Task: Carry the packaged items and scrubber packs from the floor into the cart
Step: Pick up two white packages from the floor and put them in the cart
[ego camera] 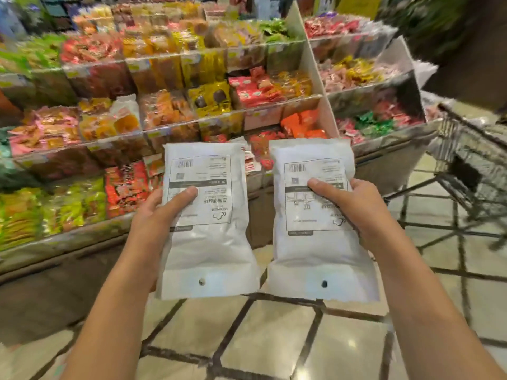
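Both grips are closed on goods: left hand point(153, 215) holds a white pack point(205, 215) by its left edge, thumb across the printed label; right hand point(359, 209) holds a second white pack point(318, 223) by its right edge, thumb likewise on the label. Packs are held upright side by side, apart, above the tiled floor point(274, 338). Wire cart point(472, 165) stands to the right. Shelves of snack bags point(164, 105) fill the background.
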Available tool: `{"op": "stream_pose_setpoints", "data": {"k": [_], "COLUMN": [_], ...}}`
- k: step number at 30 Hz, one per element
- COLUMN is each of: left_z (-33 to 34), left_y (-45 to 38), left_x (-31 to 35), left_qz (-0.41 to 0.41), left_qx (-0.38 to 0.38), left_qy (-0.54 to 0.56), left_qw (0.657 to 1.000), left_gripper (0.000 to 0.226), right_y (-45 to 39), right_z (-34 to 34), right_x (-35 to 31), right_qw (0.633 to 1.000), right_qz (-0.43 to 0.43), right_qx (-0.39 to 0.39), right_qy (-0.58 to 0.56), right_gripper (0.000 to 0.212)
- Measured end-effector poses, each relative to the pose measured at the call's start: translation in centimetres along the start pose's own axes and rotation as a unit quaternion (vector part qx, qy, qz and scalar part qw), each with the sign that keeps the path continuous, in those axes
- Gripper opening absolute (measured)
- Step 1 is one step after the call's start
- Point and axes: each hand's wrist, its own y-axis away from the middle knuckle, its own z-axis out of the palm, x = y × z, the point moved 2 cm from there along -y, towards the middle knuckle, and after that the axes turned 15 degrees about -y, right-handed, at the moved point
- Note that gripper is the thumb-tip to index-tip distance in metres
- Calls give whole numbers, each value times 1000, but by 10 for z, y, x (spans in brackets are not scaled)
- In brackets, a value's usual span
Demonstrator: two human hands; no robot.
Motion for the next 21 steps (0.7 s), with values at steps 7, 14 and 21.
{"op": "stream_pose_setpoints", "data": {"k": [7,14,21], "left_z": [197,379,571], "left_y": [-19,-45,-89], "left_x": [19,37,60], "left_qz": [3,28,54], "left_qx": [-111,-234,-337], "left_qy": [-7,-32,-48], "left_qw": [994,971,939], "left_gripper": [37,33,31], "right_y": [-14,-31,-82], "right_z": [-175,-319,-441], "right_x": [-61,-98,-136], "right_qw": [992,970,941], "right_qz": [-41,-70,-92], "right_qx": [114,229,319], "right_qy": [-20,-54,-64], "right_gripper": [15,30,28]}}
